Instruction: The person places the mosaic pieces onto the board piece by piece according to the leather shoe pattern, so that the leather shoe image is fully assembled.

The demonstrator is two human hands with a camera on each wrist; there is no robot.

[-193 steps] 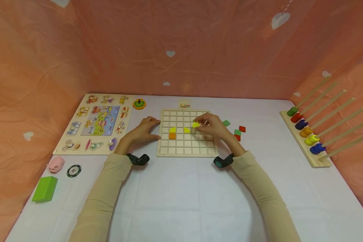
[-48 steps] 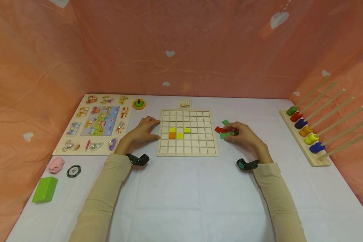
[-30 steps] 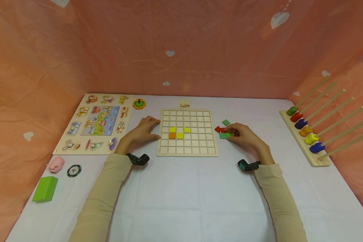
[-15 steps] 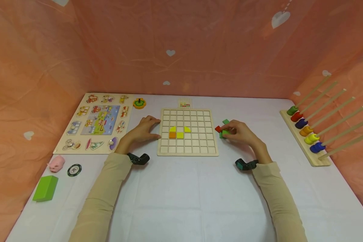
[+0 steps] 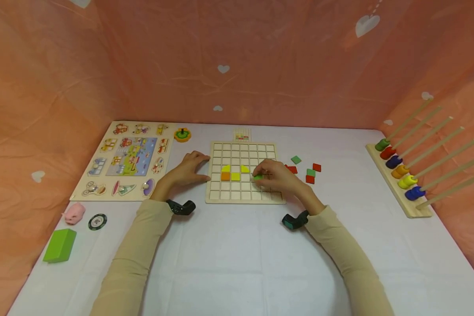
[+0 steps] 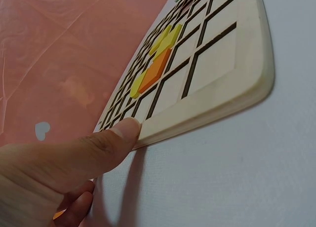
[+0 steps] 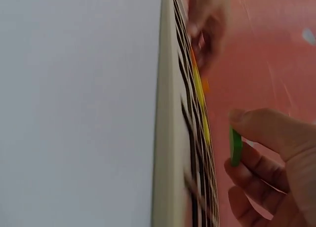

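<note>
Green tile (image 5: 257, 177) pinched by right hand (image 5: 278, 176) fingers above grid board (image 5: 215, 200); left hand (image 5: 186, 169) thumb presses board edge.

Person in long beige sleeves, a camera on each wrist

2 bare hands, left hand (image 5: 189, 169) and right hand (image 5: 278, 177), come out of plain beige sleeves (image 5: 136, 256) with faint folds, cuffs ending at the wrists. A small dark wrist camera (image 5: 180, 207) sits under the left cuff; the right camera (image 5: 295, 220) is dark with a teal face.
</note>
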